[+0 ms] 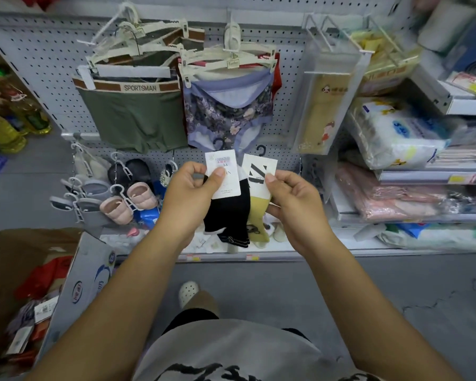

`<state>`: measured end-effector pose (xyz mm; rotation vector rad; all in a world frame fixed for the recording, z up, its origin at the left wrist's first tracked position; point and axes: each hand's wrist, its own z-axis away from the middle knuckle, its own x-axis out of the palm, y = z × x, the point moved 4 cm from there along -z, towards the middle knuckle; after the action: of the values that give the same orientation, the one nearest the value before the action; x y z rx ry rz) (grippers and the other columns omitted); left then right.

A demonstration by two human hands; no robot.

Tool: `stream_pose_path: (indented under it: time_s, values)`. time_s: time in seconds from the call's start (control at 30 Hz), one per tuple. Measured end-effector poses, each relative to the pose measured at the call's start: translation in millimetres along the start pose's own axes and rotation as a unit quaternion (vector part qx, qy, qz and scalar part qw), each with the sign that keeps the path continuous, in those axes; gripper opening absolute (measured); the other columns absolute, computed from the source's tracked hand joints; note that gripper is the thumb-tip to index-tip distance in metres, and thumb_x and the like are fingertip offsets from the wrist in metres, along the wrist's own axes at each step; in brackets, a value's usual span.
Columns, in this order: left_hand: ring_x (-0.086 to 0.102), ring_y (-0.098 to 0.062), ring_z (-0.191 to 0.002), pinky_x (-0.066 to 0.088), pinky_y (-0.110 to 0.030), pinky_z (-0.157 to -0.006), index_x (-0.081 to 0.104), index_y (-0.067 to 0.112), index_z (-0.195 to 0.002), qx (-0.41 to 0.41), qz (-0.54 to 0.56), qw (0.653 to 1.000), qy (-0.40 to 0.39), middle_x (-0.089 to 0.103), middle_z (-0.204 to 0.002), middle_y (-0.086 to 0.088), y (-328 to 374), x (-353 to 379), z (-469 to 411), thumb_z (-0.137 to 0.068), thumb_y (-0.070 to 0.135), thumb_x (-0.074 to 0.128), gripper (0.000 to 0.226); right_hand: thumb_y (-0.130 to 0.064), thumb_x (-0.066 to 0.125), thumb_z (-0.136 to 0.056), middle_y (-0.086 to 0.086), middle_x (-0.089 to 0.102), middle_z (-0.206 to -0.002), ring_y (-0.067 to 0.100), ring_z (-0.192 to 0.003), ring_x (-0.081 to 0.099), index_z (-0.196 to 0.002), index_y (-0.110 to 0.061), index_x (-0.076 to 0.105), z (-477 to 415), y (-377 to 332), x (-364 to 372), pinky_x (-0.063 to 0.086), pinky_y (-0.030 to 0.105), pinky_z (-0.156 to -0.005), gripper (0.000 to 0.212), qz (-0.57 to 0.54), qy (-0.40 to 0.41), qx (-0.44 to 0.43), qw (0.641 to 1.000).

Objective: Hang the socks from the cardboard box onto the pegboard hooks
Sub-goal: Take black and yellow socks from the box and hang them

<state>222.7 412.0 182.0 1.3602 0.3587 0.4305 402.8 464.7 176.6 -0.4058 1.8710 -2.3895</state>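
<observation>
Both my hands raised before the pegboard (39, 64).
Left hand (190, 188) pinches the black socks (227, 215), right hand (294, 199) the yellow socks (257, 213).

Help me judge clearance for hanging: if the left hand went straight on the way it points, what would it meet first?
Likely the floral briefs hanging just above and beyond the left hand, or the pegboard behind them; depth is unclear. The black sock it pinches would arrive first.
</observation>
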Motion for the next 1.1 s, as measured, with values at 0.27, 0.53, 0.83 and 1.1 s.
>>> stream_pose_path:
  time_s: [0.27, 0.53, 0.83, 1.1]
  values:
    - [0.065, -0.027, -0.082, 0.056, -0.056, -0.083, 0.058, 0.025, -0.095, 0.072, -0.021, 0.996, 0.043, 0.073, -0.1, -0.022, 81, -29, -84, -0.088, 0.046, 0.069, 0.025, -0.029, 0.056, -0.101, 0.0, 0.075, -0.079, 0.028, -0.073, 0.068, -0.104, -0.023, 0.059, -73, -79, 39, 0.057, 0.051, -0.063, 0.007, 0.087, 0.037, -0.117, 0.989]
    - [0.069, -0.024, -0.098, 0.055, -0.057, -0.09, 0.054, 0.042, -0.096, 0.186, -0.074, 0.98, 0.0, 0.07, -0.111, 0.002, 183, -14, -179, -0.087, 0.059, 0.058, 0.019, -0.036, 0.054, -0.102, 0.025, 0.068, -0.104, 0.025, -0.077, 0.061, -0.111, -0.026, 0.057, -143, -176, 69, 0.056, 0.052, -0.068, 0.015, 0.079, 0.108, -0.218, 0.967]
    - [0.068, -0.013, -0.107, 0.056, -0.037, -0.094, 0.058, 0.027, -0.117, 0.278, -0.093, 0.953, -0.08, 0.07, -0.118, 0.005, 269, 14, -259, -0.1, 0.044, 0.057, 0.024, -0.032, 0.052, -0.103, 0.01, 0.071, -0.075, 0.021, -0.065, 0.057, -0.108, -0.021, 0.057, -209, -255, 85, 0.046, 0.036, -0.059, 0.013, 0.098, 0.192, -0.322, 0.922]
    - [0.061, 0.014, -0.078, 0.049, -0.011, -0.068, 0.058, 0.034, -0.102, 0.329, -0.083, 0.938, -0.075, 0.066, -0.093, 0.019, 313, 49, -290, -0.104, 0.035, 0.054, 0.005, -0.031, 0.052, -0.102, -0.01, 0.063, -0.075, 0.005, -0.062, 0.053, -0.115, -0.018, 0.057, -277, -331, 66, 0.044, 0.025, -0.057, 0.019, 0.073, 0.239, -0.345, 0.905]
